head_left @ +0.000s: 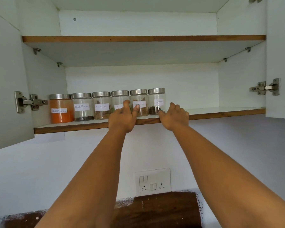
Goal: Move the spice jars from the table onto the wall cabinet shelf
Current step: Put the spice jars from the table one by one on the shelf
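Observation:
Several glass spice jars with steel lids stand in a row on the lower cabinet shelf (72,127): an orange powder jar (61,112), a Black Pepper jar (82,113), a Cinnamon jar (101,113), a jar (119,98) with its label partly hidden, another brown-spice jar (143,111) and a Cloves jar (156,97). My left hand (123,118) is raised to the shelf edge, with one finger on the partly hidden jar and the thumb on the brown-spice jar's label. My right hand (174,116) rests at the shelf edge just right of the Cloves jar, fingers loosely curled, holding nothing.
The shelf right of the Cloves jar (220,109) is bare. An upper shelf (143,38) spans the cabinet above. Both doors stand open on steel hinges (30,102) (264,87). A switch-and-socket plate (152,181) sits on the wall below, above a dark wooden board (164,209).

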Demonstrator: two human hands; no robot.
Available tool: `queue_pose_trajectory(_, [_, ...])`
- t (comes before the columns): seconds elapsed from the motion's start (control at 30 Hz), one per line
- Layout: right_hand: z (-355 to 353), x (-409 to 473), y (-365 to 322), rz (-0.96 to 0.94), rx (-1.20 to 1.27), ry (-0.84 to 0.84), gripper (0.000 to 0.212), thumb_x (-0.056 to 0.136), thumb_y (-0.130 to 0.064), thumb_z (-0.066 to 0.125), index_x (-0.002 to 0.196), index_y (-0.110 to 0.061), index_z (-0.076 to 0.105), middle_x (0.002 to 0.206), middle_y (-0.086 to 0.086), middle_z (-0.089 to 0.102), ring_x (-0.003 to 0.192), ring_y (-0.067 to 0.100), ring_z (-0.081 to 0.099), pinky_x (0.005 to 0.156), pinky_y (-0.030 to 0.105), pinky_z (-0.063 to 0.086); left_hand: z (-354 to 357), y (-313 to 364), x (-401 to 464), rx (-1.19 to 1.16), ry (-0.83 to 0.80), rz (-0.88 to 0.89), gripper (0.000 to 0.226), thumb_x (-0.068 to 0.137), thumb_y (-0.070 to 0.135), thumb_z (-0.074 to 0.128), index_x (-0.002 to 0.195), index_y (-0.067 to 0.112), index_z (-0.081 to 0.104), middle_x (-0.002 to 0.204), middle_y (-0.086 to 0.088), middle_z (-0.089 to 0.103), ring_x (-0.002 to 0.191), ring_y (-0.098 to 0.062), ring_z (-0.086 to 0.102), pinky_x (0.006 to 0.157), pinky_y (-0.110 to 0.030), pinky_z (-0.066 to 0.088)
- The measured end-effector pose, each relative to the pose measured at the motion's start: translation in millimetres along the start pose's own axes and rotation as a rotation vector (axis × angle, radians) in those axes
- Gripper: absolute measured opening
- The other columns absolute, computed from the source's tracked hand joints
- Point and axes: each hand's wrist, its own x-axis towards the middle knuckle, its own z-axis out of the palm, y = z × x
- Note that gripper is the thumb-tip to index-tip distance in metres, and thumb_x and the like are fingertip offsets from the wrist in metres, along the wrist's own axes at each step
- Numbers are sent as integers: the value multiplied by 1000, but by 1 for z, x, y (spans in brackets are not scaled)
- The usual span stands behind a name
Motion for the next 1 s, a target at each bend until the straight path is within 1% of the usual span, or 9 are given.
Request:
queue_pose_trajectory(0.13, [-4,-28,7,-43,-9,-123,67,99,-57,19,152,-17,23,157,9,25,147,29,14,119,48,4,0,13,-30,118,-13,18,56,99,54,24,135,15,42,134,-10,49,123,-31,41,99,-46,33])
queue_pose_trajectory(0.23, [-5,-54,14,-97,85,-173,64,99,-49,36,154,-24,14,162,1,6,149,25,-11,120,50,12,7,24,-65,269,-50,87,67,97,58,27,145,12,32,146,-13,35,133,-32,30,110,-48,24])
queue_pose_trajectory(0.3, [-1,-74,15,-104,147,-110,63,97,-35,45,152,-24,18,162,0,6,149,26,-5,117,48,23,14,30,-90,241,-89,69,76,96,61,23,154,13,12,158,-15,16,145,-32,15,115,-54,11])
queue_pose_trajectory(0.37, [9,-99,15,-21,225,23,56,93,-27,47,146,-21,30,157,4,19,144,27,15,111,45,32,23,38,-116,113,-67,14,76,96,61,23,155,16,7,161,-12,12,147,-30,12,115,-57,2])
queue_pose_trajectory(0.5, [48,-165,21,160,266,75,48,94,-35,51,137,-22,35,147,5,29,134,25,31,103,40,38,48,47,-178,-57,-167,-125,73,96,58,25,154,18,8,158,-11,19,145,-30,16,116,-58,6])
queue_pose_trajectory(0.67, [86,-253,81,301,221,62,47,92,-37,51,134,-23,37,141,6,33,126,26,37,99,42,39,83,31,-273,-62,-321,-96,73,95,59,29,152,18,12,152,-11,27,140,-31,25,115,-59,11])
queue_pose_trajectory(0.73, [95,-293,108,379,157,12,46,91,-36,52,132,-21,39,140,7,34,124,28,39,98,44,40,93,25,-315,-73,-390,-111,74,93,59,33,150,15,16,146,-13,34,135,-33,30,113,-59,17])
queue_pose_trajectory(0.87, [115,-371,135,521,64,-207,52,89,-35,56,135,-20,37,140,10,35,126,33,36,99,47,39,110,26,-412,-183,-568,-169,77,91,59,40,150,13,21,142,-10,39,132,-31,34,111,-58,21])
queue_pose_trajectory(1.0, [128,-439,138,522,-91,-681,69,85,-45,62,140,-18,30,142,11,32,131,33,32,103,46,36,123,33,-502,-208,-865,-188,75,92,54,44,151,16,16,146,-8,35,135,-30,31,112,-56,22])
